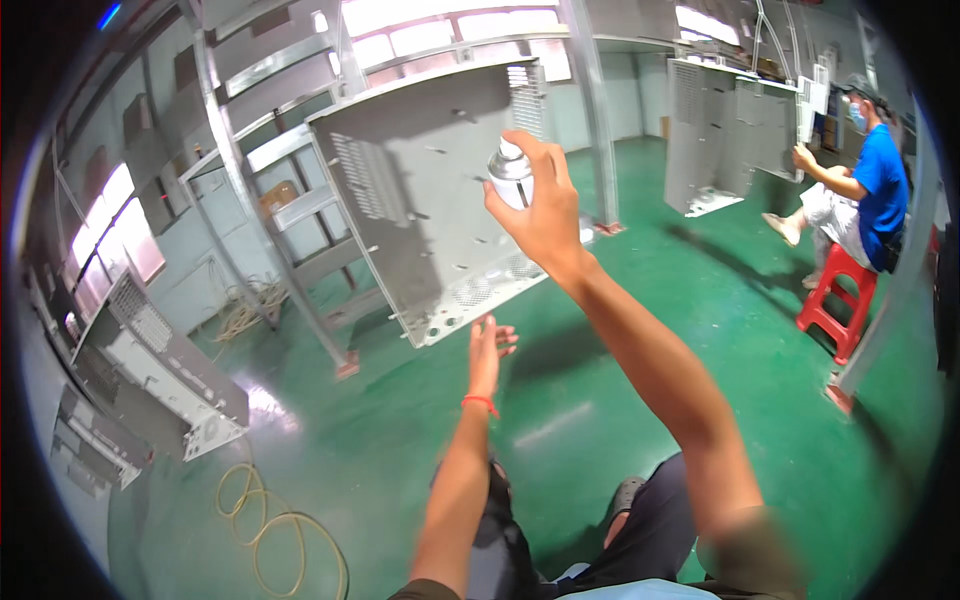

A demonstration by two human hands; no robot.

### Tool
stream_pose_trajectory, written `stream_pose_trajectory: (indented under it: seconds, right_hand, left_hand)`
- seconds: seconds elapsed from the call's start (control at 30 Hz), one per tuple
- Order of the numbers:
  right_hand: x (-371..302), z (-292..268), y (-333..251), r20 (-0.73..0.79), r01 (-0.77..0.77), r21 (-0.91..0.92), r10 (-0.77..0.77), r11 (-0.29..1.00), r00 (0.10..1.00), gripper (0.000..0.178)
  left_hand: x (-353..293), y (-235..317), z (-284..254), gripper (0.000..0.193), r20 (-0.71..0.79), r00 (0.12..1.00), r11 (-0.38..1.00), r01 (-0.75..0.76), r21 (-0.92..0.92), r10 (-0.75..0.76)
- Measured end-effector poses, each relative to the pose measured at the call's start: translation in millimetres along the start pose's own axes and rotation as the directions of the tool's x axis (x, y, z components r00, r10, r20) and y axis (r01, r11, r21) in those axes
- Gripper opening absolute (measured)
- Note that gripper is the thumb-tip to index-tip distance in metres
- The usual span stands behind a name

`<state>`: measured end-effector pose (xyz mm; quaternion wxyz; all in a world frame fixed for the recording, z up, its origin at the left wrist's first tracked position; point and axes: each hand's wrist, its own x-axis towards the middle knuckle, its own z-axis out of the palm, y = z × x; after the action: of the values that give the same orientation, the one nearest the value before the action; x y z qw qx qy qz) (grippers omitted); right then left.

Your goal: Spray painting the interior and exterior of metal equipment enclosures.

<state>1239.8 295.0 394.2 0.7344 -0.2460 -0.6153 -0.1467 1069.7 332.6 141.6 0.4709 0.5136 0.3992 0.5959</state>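
Note:
A large grey sheet-metal panel [430,170] with folded edges, slotted vents and round holes hangs tilted in front of me. My right hand [550,210] is raised before it, closed around a white and silver spray can [510,178]. The index finger rests on the white nozzle at its top. Just below the panel's lower edge is my left hand [487,352], its fingers apart and holding nothing. Whether its fingertips touch the edge I cannot tell. A red band circles the left wrist.
Metal posts [592,110] frame the panel. More panels hang at far right [705,140] and stand at left [165,370]. A coiled hose [262,520] lies on the green floor. A person in blue [882,175] sits on a red stool [842,300].

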Motion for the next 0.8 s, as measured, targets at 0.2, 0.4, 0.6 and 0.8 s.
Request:
stream_pose_trajectory:
  seconds: [0.2,0.4,0.6,0.8]
  right_hand:
    - [-17.9,27.7,-44.2,0.149,-0.132,0.392,0.079,0.91,0.986,0.069]
    - [-12.4,57.6,-89.2,0.064,-0.056,0.655,0.019,0.754,0.998,0.066]
    - [6.7,57.8,-94.8,0.1,-0.011,0.684,-0.079,0.729,0.992,0.067]
    - [6.5,50.6,-74.5,0.3,-0.199,0.629,0.002,0.751,0.954,0.066]
  left_hand:
    - [22.9,8.1,10.4,0.059,-0.21,0.975,0.993,-0.091,-0.074,0.074]
    - [50.2,-61.5,-42.9,0.038,-0.104,0.968,0.972,-0.217,0.095,0.226]
    - [43.3,-83.9,-44.8,0.033,-0.041,0.992,0.989,-0.118,-0.086,0.115]
    - [27.7,-42.3,-1.2,0.035,-0.368,0.907,0.971,-0.236,-0.035,0.207]
